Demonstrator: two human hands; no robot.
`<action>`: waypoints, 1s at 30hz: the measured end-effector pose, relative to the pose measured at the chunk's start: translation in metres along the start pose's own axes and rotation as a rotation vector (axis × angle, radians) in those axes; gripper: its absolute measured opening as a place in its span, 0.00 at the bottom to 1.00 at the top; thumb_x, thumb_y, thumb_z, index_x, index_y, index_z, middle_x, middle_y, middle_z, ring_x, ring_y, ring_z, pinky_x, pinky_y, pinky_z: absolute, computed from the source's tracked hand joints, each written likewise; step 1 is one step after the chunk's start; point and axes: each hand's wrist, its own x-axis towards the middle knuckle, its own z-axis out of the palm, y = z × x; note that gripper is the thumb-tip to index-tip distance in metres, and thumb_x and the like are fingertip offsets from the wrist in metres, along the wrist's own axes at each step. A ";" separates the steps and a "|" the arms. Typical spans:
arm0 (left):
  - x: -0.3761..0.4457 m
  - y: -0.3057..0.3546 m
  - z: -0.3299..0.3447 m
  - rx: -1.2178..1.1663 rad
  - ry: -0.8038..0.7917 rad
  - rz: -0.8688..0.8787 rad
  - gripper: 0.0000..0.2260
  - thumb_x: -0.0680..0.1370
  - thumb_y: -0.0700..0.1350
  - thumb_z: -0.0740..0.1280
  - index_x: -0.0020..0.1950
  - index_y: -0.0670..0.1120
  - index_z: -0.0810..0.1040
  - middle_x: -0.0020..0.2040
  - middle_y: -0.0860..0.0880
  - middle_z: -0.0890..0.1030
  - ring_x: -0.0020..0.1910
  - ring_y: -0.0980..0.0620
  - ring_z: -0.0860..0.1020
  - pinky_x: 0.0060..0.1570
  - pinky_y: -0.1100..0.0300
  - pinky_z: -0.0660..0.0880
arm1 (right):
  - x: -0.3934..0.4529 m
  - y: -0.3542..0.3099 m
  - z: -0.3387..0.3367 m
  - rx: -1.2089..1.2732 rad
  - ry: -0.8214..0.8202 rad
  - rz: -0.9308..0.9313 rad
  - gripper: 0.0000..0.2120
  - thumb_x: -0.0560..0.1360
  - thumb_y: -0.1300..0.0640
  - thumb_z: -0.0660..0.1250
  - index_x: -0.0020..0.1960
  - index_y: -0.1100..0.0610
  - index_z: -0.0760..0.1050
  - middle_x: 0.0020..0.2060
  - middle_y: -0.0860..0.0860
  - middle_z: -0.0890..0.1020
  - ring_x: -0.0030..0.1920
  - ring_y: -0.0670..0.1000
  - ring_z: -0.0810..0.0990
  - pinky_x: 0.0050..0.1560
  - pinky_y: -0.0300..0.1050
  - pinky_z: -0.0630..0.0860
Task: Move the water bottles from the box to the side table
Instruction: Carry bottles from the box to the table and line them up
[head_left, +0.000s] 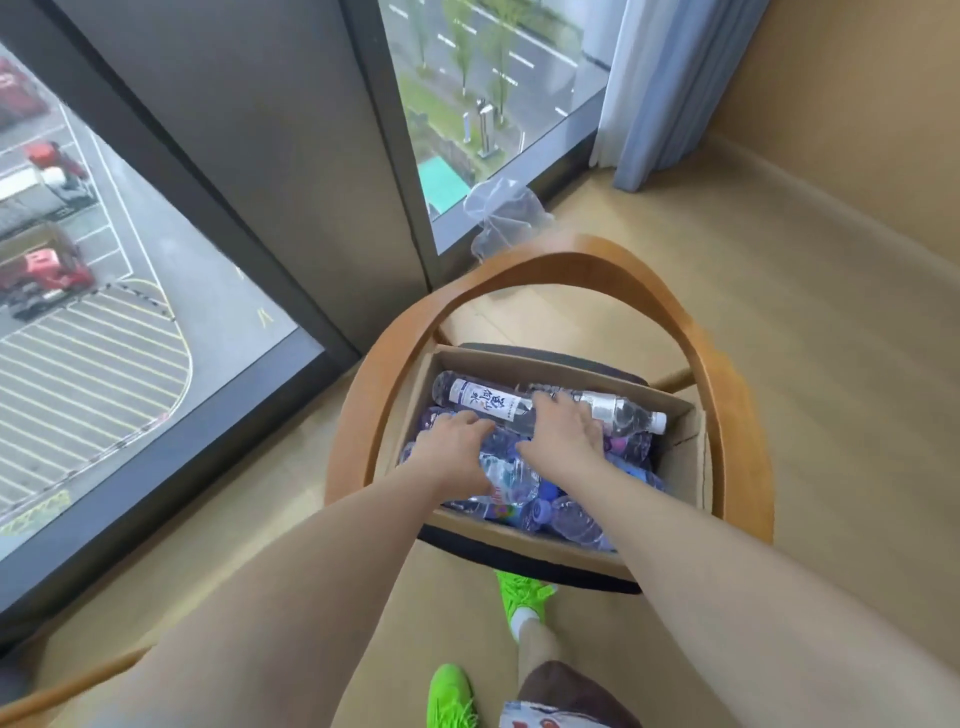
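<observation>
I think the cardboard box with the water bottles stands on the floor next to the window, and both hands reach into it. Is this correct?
Not quite. In the head view the cardboard box stands on the seat of a wooden chair near the window, not on the floor. The rest holds: it contains the water bottles, and the left hand and right hand both reach into it.

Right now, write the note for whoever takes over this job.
Left hand: fingers rest on the bottles in the box, no clear grip.
Right hand: lies on the white-label bottle on top, grip not clear.
Box stands on the chair by the window, full of bottles.
Done: nothing shown moved.
Left: lift the bottles out and carry them to the side table, which is out of view.
</observation>
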 end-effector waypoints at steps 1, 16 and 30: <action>0.007 0.000 0.004 0.012 -0.021 0.012 0.41 0.71 0.56 0.78 0.80 0.50 0.64 0.76 0.48 0.67 0.75 0.44 0.65 0.70 0.43 0.70 | 0.009 0.000 0.003 -0.009 0.013 -0.003 0.28 0.76 0.47 0.71 0.73 0.51 0.66 0.69 0.54 0.71 0.68 0.59 0.68 0.65 0.56 0.67; 0.033 0.007 0.019 0.180 -0.166 0.113 0.36 0.65 0.48 0.81 0.68 0.45 0.67 0.59 0.45 0.70 0.59 0.43 0.71 0.52 0.45 0.78 | 0.051 0.010 0.020 0.156 -0.019 -0.053 0.26 0.73 0.45 0.75 0.66 0.48 0.68 0.57 0.53 0.79 0.58 0.60 0.79 0.50 0.50 0.73; -0.041 -0.007 -0.015 -0.052 0.125 0.059 0.36 0.65 0.50 0.79 0.73 0.52 0.73 0.59 0.48 0.72 0.59 0.46 0.72 0.56 0.54 0.75 | -0.027 -0.020 -0.052 0.735 0.442 0.093 0.32 0.57 0.49 0.84 0.55 0.47 0.71 0.50 0.51 0.81 0.53 0.57 0.78 0.53 0.49 0.76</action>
